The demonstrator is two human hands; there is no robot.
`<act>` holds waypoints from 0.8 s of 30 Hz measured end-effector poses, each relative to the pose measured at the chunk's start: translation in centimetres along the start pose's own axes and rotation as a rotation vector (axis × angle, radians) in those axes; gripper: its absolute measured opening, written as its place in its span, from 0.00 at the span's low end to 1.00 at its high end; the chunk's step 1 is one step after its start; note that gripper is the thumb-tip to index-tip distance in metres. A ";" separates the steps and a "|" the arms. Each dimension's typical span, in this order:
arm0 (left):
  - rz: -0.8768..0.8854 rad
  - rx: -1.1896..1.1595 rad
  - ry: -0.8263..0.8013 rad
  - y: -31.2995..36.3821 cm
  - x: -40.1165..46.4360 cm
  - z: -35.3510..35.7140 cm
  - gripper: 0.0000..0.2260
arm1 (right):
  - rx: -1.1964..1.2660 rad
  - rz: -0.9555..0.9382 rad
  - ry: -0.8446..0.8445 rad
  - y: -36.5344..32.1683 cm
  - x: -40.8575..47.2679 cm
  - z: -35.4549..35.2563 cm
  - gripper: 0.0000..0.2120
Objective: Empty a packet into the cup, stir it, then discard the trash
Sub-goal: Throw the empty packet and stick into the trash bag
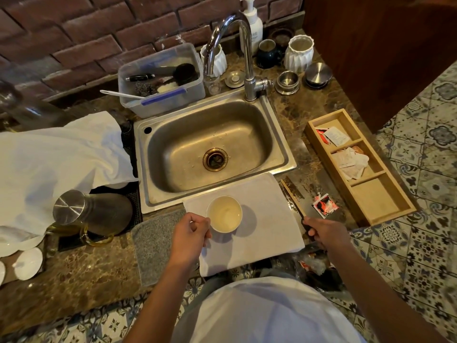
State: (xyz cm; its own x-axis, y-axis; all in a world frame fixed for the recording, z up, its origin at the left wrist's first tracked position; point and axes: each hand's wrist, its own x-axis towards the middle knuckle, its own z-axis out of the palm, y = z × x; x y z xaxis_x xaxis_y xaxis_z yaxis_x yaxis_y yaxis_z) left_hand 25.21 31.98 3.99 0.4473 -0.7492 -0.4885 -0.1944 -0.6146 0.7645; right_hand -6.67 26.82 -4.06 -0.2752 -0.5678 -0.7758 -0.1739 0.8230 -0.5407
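Item one, nearest us: our white shirt (267, 315) at six o'clock, both forearms reaching up from it.

Left hand (190, 233): fingers curled, knuckles touching the cup's side at its eight o'clock; we cannot tell whether they truly clasp it.

Right hand (324, 233): fingers wrapped around the dark handle of a stirrer (294, 201), whose flat wooden length runs up toward eleven o'clock along the right edge of the white cloth.

Cup (224, 214): small, white, upright on the white cloth (259, 219), holding pale cloudy liquid. It stands just below the sink's front rim.

Packet (324, 205): red and black, torn open, lying on the marble counter (86, 263) at two o'clock from the right hand, between the stirrer and the wooden tray.

Wooden tray (385, 209): three compartments; the far one holds a red and a white sachet, the middle one a pile of pale sachets, the near one bare wood.

Sink (210, 144): steel, at twelve o'clock from the cup, tap (237, 53) behind it.

Grey cloth (153, 243): at nine o'clock from the left hand, partly under the white one.

Steel jug (86, 214): lying on its side at nine o'clock.
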 end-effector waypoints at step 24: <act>-0.112 -0.138 0.036 -1.8 -2.9 -0.1 0.16 | -0.020 -0.207 -0.015 -2.0 -2.5 -1.2 0.09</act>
State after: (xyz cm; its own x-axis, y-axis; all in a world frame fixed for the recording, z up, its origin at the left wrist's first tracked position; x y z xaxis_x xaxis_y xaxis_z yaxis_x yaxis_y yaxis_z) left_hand 24.38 35.28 4.07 0.4911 -0.6673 -0.5599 -0.0215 -0.6519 0.7580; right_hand -6.80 26.58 -0.67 -0.2174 -0.7250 -0.6535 -0.2440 0.6886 -0.6828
